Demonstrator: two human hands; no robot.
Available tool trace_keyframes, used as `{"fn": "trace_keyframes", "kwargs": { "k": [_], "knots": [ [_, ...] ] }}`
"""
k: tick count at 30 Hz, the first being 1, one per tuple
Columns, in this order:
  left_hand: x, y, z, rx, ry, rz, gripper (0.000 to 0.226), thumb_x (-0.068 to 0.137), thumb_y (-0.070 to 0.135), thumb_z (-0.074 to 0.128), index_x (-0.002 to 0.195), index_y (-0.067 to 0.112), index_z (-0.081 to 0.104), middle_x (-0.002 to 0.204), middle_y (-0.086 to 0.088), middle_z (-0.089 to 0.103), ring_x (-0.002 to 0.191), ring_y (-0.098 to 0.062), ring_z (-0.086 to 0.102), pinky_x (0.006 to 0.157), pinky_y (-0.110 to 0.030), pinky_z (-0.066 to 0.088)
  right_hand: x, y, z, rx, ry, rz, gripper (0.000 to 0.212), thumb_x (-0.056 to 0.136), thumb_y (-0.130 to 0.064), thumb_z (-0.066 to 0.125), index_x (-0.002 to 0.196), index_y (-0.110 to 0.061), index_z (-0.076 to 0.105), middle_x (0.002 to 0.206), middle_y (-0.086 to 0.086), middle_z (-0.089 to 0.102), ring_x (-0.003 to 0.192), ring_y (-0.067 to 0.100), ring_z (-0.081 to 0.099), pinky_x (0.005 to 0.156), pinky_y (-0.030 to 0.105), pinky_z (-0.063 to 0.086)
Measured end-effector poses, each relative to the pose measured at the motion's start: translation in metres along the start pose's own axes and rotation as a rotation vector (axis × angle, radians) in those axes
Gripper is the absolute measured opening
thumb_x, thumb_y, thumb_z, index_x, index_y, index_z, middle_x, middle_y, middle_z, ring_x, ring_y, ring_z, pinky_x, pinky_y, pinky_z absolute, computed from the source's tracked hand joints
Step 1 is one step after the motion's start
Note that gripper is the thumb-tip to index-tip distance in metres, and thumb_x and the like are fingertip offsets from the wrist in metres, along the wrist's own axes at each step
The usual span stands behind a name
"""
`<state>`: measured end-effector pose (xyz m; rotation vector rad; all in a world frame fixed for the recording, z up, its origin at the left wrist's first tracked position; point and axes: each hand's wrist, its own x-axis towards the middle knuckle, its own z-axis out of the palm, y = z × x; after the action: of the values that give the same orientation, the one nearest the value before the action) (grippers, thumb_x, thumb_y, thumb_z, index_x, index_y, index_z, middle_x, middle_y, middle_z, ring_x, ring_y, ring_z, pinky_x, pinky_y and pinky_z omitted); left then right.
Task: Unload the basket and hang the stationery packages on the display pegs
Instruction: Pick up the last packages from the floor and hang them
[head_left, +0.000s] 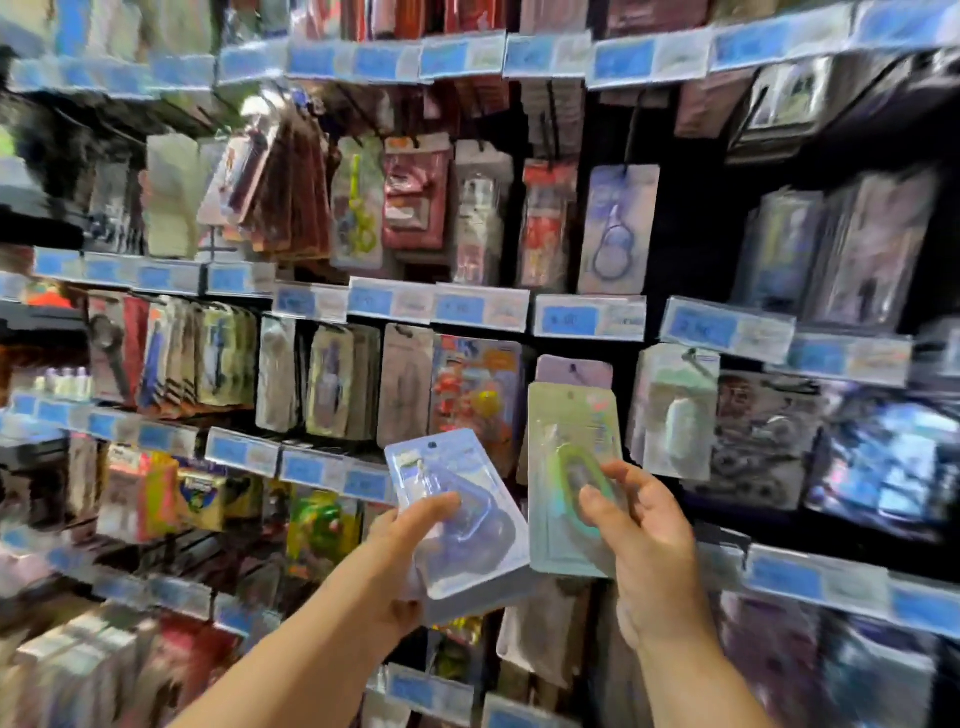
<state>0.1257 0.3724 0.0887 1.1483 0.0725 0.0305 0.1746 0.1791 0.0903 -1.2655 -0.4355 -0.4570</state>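
1. On the left, crowded rows of hanging packs and blue price tags (244, 449) fill the near shelves, all blurred; the basket is not in view
2. The left hand (402, 527) grips a blue package (460, 519), thumb laid across its front. The pack is tilted, its top leaning left, and a second pack seems to lie under it
3. The right hand (641, 530) pinches a green package (566, 447) by its lower half. It stands upright, long axis vertical, hang hole at the top, just in front of and below a purple package (574, 370) already hanging on the far wall. This hand looks nearer to a peg, so I judge the green pack goes up first, raised and pushed away
4. The slot is tight, with a colourful package (475, 395) just left and a white package (678, 415) just right
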Motion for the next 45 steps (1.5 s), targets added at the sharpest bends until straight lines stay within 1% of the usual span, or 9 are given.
{"fn": "trace_keyframes", "kwargs": {
  "k": [5,10,16,23,28,32,36,40,45],
  "knots": [
    [-0.006,-0.005,0.013,-0.001,-0.012,0.025,0.096,0.048,0.039,0.085,0.135,0.022,0.047,0.114,-0.015,0.072,0.101,-0.035,0.070,0.097,-0.058,0.050,0.023,-0.009,-0.016,-0.087,-0.005,-0.022,0.020,0.085,-0.019,0.072,0.094,-0.036,0.068,0.110,-0.008,0.070,0.101,0.014,0.066,0.083,0.033,0.052],
    [-0.011,-0.003,0.016,0.022,0.054,0.077,0.094,0.049,0.035,0.087,0.132,0.020,0.045,0.112,-0.017,0.072,0.095,-0.040,0.071,0.092,-0.057,0.052,0.031,-0.010,-0.010,-0.115,-0.039,-0.010,0.018,0.087,-0.020,0.071,0.097,-0.033,0.063,0.109,-0.014,0.066,0.092,-0.001,0.065,0.067,0.015,0.047],
    [-0.005,0.001,0.004,0.037,0.061,0.107,0.086,0.054,0.032,0.086,0.130,0.025,0.047,0.109,-0.012,0.073,0.095,-0.038,0.071,0.096,-0.058,0.050,0.035,-0.004,-0.002,-0.174,-0.028,-0.058,0.019,0.088,-0.023,0.069,0.096,-0.038,0.061,0.102,-0.025,0.060,0.091,-0.016,0.057,0.070,0.014,0.042],
    [0.012,0.009,0.000,0.059,0.010,0.126,0.080,0.057,0.025,0.087,0.128,0.026,0.050,0.107,-0.013,0.074,0.093,-0.038,0.072,0.087,-0.050,0.054,0.042,0.007,0.007,-0.224,0.042,-0.128,0.021,0.088,-0.026,0.069,0.097,-0.043,0.060,0.110,-0.023,0.061,0.111,0.003,0.057,0.095,0.030,0.045],
    [0.028,0.018,-0.002,0.089,-0.016,0.126,0.075,0.054,0.038,0.078,0.124,0.030,0.052,0.105,-0.010,0.075,0.091,-0.036,0.073,0.085,-0.048,0.052,0.040,0.007,0.008,-0.280,0.068,-0.152,0.020,0.087,-0.027,0.069,0.097,-0.042,0.060,0.105,-0.027,0.061,0.107,-0.005,0.056,0.088,0.024,0.043],
    [0.037,0.030,-0.004,0.128,-0.021,0.138,0.090,0.040,0.041,0.084,0.125,0.029,0.056,0.101,-0.009,0.076,0.086,-0.036,0.073,0.097,-0.061,0.047,0.046,0.004,0.010,-0.329,0.072,-0.134,0.022,0.089,-0.026,0.067,0.097,-0.043,0.057,0.108,-0.029,0.057,0.107,-0.007,0.052,0.087,0.021,0.041],
    [0.038,0.042,-0.004,0.169,-0.057,0.166,0.092,0.040,0.039,0.084,0.126,0.026,0.055,0.101,-0.010,0.076,0.086,-0.037,0.073,0.095,-0.058,0.049,0.063,0.001,0.021,-0.412,0.090,-0.148,0.020,0.089,-0.027,0.068,0.104,-0.036,0.057,0.109,-0.024,0.057,0.101,-0.008,0.053,0.075,0.006,0.038],
    [0.041,0.046,-0.008,0.165,-0.095,0.167,0.096,0.040,0.040,0.084,0.129,0.026,0.050,0.107,-0.014,0.074,0.092,-0.039,0.072,0.094,-0.058,0.050,0.069,0.006,0.025,-0.557,0.124,-0.095,0.024,0.089,-0.029,0.069,0.111,-0.025,0.060,0.109,-0.012,0.054,0.101,0.006,0.050,0.080,0.017,0.038],
    [0.045,0.040,-0.012,0.164,-0.140,0.186,0.098,0.038,0.043,0.082,0.129,0.024,0.051,0.108,-0.012,0.074,0.092,-0.036,0.072,0.089,-0.049,0.053,0.066,0.002,0.019,-0.694,0.179,-0.182,0.016,0.088,-0.024,0.070,0.101,-0.031,0.061,0.099,-0.019,0.048,0.089,0.002,0.051,0.069,0.006,0.034]
  ]
}}
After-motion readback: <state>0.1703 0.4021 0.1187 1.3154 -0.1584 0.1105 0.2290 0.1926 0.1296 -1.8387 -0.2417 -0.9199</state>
